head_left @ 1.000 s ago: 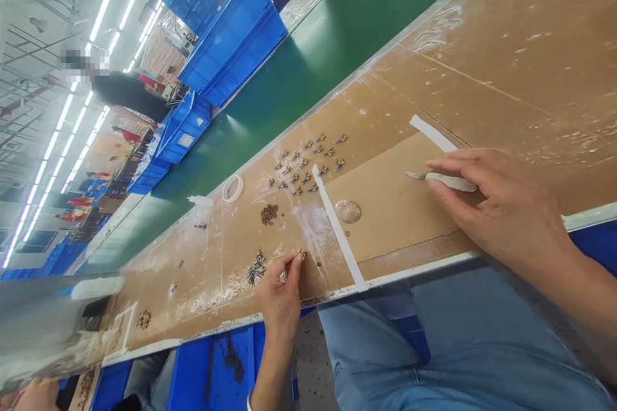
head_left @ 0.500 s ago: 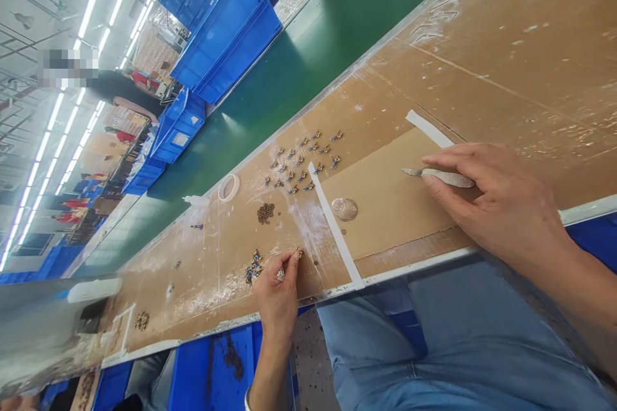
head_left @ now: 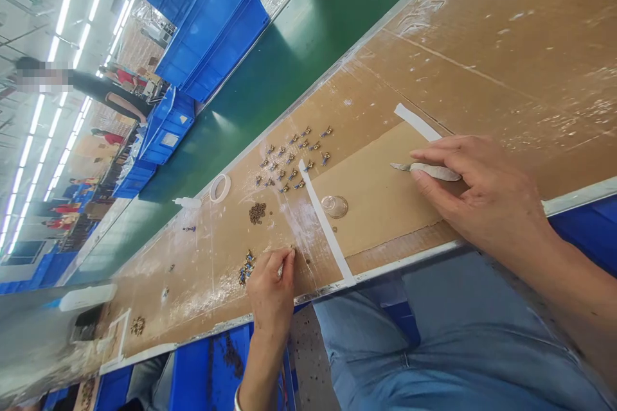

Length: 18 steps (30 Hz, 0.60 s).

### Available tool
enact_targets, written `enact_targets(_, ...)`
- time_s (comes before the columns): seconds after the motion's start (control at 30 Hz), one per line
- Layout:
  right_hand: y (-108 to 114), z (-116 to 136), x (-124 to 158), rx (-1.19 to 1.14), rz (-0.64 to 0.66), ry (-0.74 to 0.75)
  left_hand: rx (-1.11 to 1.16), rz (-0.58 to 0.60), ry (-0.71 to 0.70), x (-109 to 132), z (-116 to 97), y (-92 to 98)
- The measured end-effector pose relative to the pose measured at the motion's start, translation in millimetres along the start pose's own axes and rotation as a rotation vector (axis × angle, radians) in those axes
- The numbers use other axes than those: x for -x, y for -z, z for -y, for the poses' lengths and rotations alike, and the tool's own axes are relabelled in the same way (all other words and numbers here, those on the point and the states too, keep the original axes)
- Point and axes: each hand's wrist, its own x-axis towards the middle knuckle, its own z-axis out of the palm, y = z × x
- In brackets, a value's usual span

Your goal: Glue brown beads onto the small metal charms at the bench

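Neither hand has shifted: left hand [head_left: 272,286] pinches a tiny metal piece [head_left: 291,248] at the bench's [head_left: 482,45] 6 o'clock edge, right hand [head_left: 482,199] clasps a small blade [head_left: 429,171] at 3 o'clock, and a slack pinch could drop the piece over that edge.

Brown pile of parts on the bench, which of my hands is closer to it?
Left. The left hand is close by, toward the bench edge from the brown pile, not touching it; the right hand, holding a tool, is far off to its right.
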Motion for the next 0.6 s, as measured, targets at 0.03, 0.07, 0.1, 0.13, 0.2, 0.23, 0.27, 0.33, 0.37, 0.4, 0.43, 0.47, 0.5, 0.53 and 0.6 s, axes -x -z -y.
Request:
enact_targets(0.03, 0.3, 0.0, -0.1, -0.003, 0.001, -0.002, -0.016, 0.002, -0.021, -1.2, -0.4, 0.7)
enact_targets(0.07, 0.5, 0.0, -0.2, -0.006, 0.005, -0.006, -0.027, 0.006, -0.037, -2.4, -0.7, 1.2)
enact_targets(0.1, 0.7, -0.1, -0.2, -0.01, 0.011, -0.011, -0.031, 0.01, -0.048, -3.6, -0.8, 1.6)
enact_targets(0.13, 0.9, 0.0, -0.2, -0.013, 0.018, -0.016, -0.029, 0.015, -0.051, -4.8, -0.7, 1.9)
enact_targets(0.2, 1.0, 0.3, -0.2, -0.017, 0.032, -0.029, -0.006, 0.034, -0.036, -6.6, 0.1, 2.4)
enact_targets(0.23, 0.9, 0.6, -0.2, -0.016, 0.032, -0.033, 0.017, 0.046, -0.016, -7.2, 0.8, 2.5)
enact_targets(0.27, 0.9, 0.9, -0.3, -0.016, 0.028, -0.035, 0.046, 0.058, 0.012, -7.3, 1.5, 2.7)
enact_targets(0.33, 1.1, 1.3, -0.7, -0.018, 0.009, -0.032, 0.119, 0.058, 0.088, -5.9, 2.6, 3.6)
enact_targets(0.37, 1.6, 1.2, -0.9, -0.022, -0.005, -0.028, 0.167, 0.046, 0.13, -4.1, 2.4, 4.5)
enact_targets(0.4, 2.5, 1.0, -0.9, -0.029, -0.022, -0.022, 0.221, 0.026, 0.175, -1.5, 1.6, 5.9)
enact_targets(0.43, 4.0, 0.9, -0.5, -0.035, -0.047, -0.013, 0.283, -0.002, 0.221, 1.9, -0.1, 7.8)
enact_targets(0.47, 6.0, 1.0, 0.2, -0.036, -0.088, 0.004, 0.353, -0.035, 0.266, 6.2, -2.7, 10.2)
enact_targets(0.5, 8.5, 1.9, 1.6, -0.03, -0.143, 0.032, 0.427, -0.071, 0.306, 11.2, -6.2, 12.8)
enact_targets(0.53, 11.6, 4.1, 3.6, -0.017, -0.208, 0.068, 0.501, -0.102, 0.346, 16.7, -10.6, 15.7)
enact_targets(0.6, 18.6, 14.3, 9.7, -0.001, -0.294, 0.135, 0.623, -0.142, 0.419, 28.9, -21.8, 21.1)
